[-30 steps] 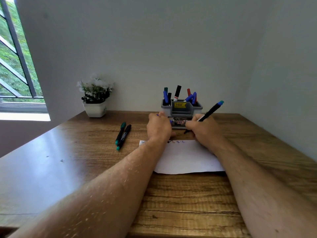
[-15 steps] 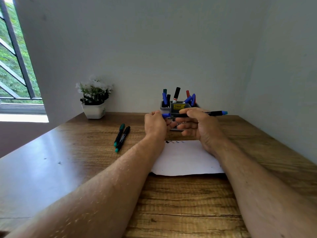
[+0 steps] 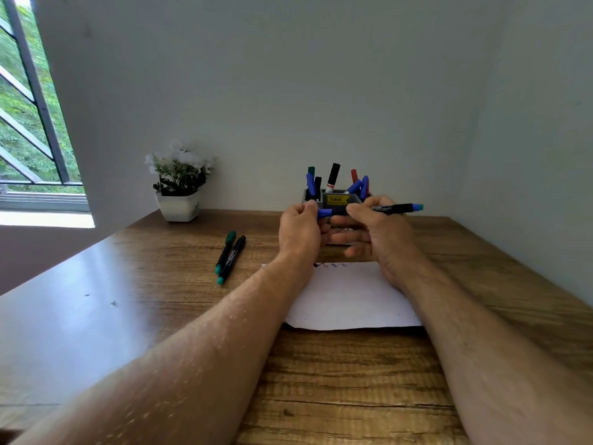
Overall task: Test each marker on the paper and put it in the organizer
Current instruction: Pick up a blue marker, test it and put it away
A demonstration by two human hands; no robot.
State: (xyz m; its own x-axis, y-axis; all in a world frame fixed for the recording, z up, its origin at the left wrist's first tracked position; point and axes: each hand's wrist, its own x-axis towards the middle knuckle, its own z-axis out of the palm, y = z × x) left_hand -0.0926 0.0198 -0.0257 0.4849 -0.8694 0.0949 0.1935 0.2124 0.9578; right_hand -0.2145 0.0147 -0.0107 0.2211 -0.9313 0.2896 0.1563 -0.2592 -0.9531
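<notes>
Several markers point(image 3: 333, 178) already in organizer point(image 3: 337, 200) at 12 o'clock, scribbles on paper point(image 3: 349, 300); both hands grip blue marker point(image 3: 390, 208), left hand point(image 3: 300, 231) at cap, right hand point(image 3: 378, 236) on barrel; two markers point(image 3: 229, 256) at 10 o'clock on desk point(image 3: 160, 300) untested.

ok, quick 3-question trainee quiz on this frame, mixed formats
1. True or false: the right hand grips a marker held level above the paper.
2. How many markers lie loose on the table left of the paper? A) none B) two C) four
3. Fill in: the left hand pinches the blue ____ at the marker's end.

Key: 1 true; 2 B, the pair of green-tipped markers; 3 cap.
</notes>
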